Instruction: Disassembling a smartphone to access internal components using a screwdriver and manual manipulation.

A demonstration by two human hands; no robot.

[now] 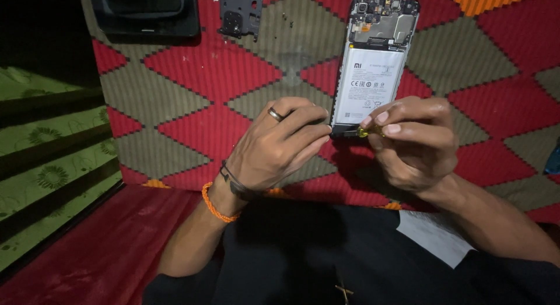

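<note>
Nearest, the left hand [279, 143] pinches the bottom edge of an opened black smartphone with a white battery [373, 66], while the right hand [415, 140] grips a small yellow-handled screwdriver [368, 131] there. Farther off, a black plastic inner cover [240, 12] lies on the red-and-grey diamond-patterned cloth surface [198, 95].

An opened smartphone [375, 66] lies back-up on a red, grey and orange diamond-patterned rug [210, 72], its white battery [367, 86] and the circuit board above it laid bare. The left hand [277, 147], a ring on one finger and an orange bracelet [217, 206] at the wrist, pinches the phone's lower left corner. The right hand [415, 143] grips a small yellow-handled screwdriver [368, 131] at the phone's bottom edge. A black plastic inner cover [240, 13] and a dark tray [146, 12] lie farther up the rug.
</note>
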